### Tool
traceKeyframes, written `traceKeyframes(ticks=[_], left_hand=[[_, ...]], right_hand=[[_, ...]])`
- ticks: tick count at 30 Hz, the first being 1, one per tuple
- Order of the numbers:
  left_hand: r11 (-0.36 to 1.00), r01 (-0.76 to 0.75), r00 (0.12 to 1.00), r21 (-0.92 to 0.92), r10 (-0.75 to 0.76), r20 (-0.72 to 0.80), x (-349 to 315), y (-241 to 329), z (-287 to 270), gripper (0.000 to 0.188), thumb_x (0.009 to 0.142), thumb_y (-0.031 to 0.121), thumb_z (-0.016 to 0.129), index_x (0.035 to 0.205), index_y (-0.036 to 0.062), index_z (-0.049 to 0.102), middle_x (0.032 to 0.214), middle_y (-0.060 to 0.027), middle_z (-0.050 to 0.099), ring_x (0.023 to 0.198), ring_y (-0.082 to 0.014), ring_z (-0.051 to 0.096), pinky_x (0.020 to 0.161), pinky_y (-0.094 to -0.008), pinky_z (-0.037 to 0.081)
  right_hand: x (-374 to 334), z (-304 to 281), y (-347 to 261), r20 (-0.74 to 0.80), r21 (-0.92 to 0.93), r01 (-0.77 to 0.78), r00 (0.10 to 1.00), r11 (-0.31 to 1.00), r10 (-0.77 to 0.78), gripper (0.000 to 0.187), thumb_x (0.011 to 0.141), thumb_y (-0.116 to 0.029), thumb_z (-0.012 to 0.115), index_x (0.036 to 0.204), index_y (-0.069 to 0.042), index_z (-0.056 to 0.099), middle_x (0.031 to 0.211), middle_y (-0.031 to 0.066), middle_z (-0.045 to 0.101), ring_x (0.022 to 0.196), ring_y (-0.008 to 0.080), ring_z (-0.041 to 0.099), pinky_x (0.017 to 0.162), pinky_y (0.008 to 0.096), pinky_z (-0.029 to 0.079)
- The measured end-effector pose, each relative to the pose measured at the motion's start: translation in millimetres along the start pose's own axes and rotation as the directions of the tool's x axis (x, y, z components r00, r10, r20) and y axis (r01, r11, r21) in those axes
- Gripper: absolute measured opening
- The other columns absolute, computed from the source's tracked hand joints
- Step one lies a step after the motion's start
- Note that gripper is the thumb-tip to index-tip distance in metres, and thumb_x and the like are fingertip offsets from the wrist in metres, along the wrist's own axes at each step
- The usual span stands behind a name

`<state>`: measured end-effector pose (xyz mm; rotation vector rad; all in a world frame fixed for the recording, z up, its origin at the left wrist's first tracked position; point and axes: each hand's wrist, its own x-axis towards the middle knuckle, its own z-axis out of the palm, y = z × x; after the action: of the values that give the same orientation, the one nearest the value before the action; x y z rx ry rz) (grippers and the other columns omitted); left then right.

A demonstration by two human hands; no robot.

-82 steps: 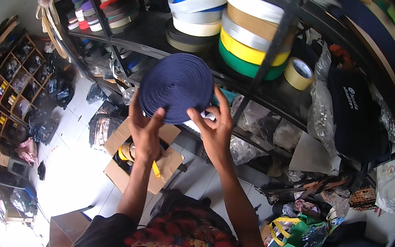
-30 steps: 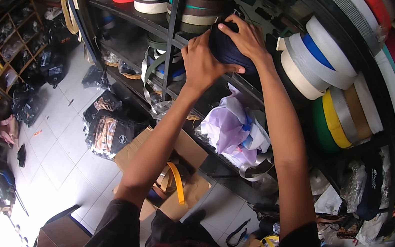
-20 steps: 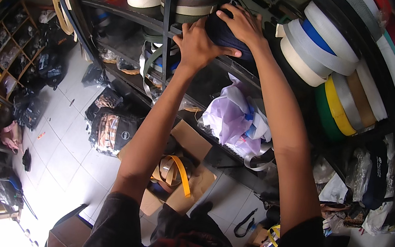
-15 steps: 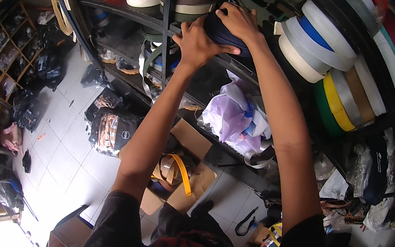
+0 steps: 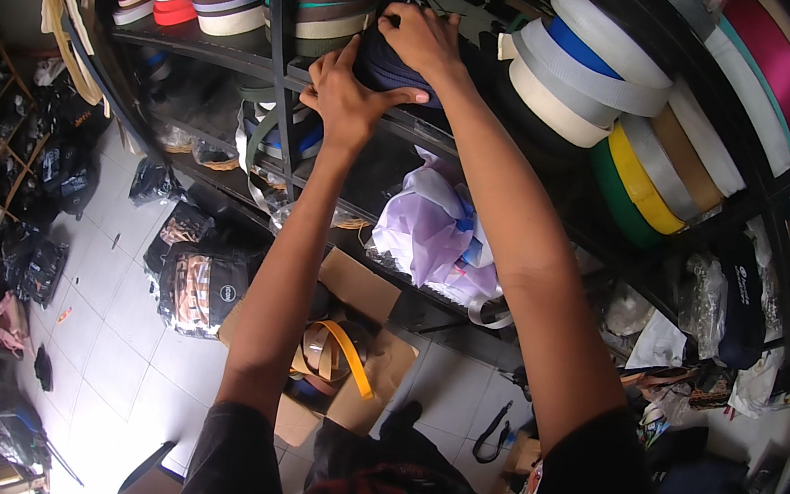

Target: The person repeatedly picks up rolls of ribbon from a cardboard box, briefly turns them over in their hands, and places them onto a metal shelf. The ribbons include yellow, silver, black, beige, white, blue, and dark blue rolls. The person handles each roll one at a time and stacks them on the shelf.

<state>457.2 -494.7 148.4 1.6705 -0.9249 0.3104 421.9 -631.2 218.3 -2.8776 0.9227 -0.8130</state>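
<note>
Both my arms reach up to a stack of dark navy webbing rolls on the black shelf. My left hand clasps its near left side, thumb stretched across the front and fingers bent round the left. Over the top right lies my right hand, its fingers curled toward the back of the rolls; some fingertips are hidden. Close on the left stand brown and cream webbing rolls. To the right, white, blue and grey rolls lean together, with a loose cream strap end.
A black upright post stands left of my hands. Lilac plastic bulges from the lower shelf. On the tiled floor sit an open cardboard box with strap rolls and a wrapped black bag. Green and yellow rolls stand right.
The view has swung, so the shelves and floor things sit further left in the picture. My hands keep their hold on the navy rolls, with little visible change in grip.
</note>
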Motion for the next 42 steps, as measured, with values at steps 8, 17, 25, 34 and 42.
traceKeyframes(ticks=[8, 17, 25, 34, 42], left_hand=[[0.999, -0.035, 0.998, 0.030, 0.034, 0.058, 2, -6, 6, 0.110, 0.047, 0.066, 0.085, 0.134, 0.0055, 0.055, 0.125, -0.0138, 0.061, 0.126, -0.0316, 0.041, 0.098, -0.0517, 0.028], [0.999, 0.021, 0.972, -0.024, -0.015, 0.235, 3, -11, -5, 0.108, 0.060, 0.051, 0.088, 0.143, 0.0031, 0.040, 0.129, -0.0209, 0.056, 0.133, -0.0356, 0.030, 0.103, -0.0542, 0.017], [0.982, -0.120, 0.969, -0.144, 0.148, 0.200, 11, -55, -1, 0.094, 0.073, 0.037, 0.080, 0.148, 0.0064, 0.033, 0.142, -0.0144, 0.045, 0.136, -0.0348, 0.028, 0.108, -0.0522, 0.018], [0.928, -0.221, 0.975, 0.301, 0.208, 0.077, -19, -14, 7, 0.064, 0.099, 0.054, 0.042, 0.149, 0.0142, 0.036, 0.140, -0.0074, 0.050, 0.133, -0.0274, 0.040, 0.101, -0.0563, 0.030], [0.969, -0.157, 0.987, 0.192, 0.149, 0.053, -21, -21, -2, 0.064, 0.096, 0.054, 0.049, 0.148, 0.0171, 0.038, 0.143, -0.0103, 0.047, 0.136, -0.0303, 0.037, 0.103, -0.0612, 0.027]], right_hand=[[-11, 5, 1, 0.005, 0.052, -0.047, 0.999, 0.998, 0.047, 0.049, 0.093, -0.053, 0.052, 0.129, -0.020, 0.062, 0.127, 0.0101, 0.064, 0.124, 0.0264, 0.056, 0.109, 0.0593, 0.024], [-33, -5, -17, -0.049, -0.005, -0.017, 0.999, 1.000, 0.017, 0.053, 0.089, -0.056, 0.055, 0.124, -0.018, 0.065, 0.125, 0.0048, 0.065, 0.121, 0.0239, 0.057, 0.108, 0.0625, 0.025], [-116, -27, -55, -0.631, 0.232, 0.460, 0.742, 0.857, -0.227, 0.009, 0.089, -0.015, 0.064, 0.087, -0.007, 0.068, 0.086, 0.0064, 0.069, 0.080, 0.0271, 0.064, 0.071, 0.0355, 0.043], [-574, 25, -38, 0.238, 0.494, -0.474, 0.880, 0.729, 0.410, 0.023, 0.092, -0.026, 0.064, 0.097, -0.005, 0.070, 0.080, 0.0096, 0.066, 0.067, 0.0243, 0.062, 0.064, 0.0337, 0.051], [-746, -30, -80, 0.457, 0.272, -0.850, 0.526, 0.450, 0.717, 0.025, 0.092, -0.028, 0.063, 0.099, -0.007, 0.073, 0.091, 0.0086, 0.073, 0.082, 0.0214, 0.070, 0.074, 0.0322, 0.054]])
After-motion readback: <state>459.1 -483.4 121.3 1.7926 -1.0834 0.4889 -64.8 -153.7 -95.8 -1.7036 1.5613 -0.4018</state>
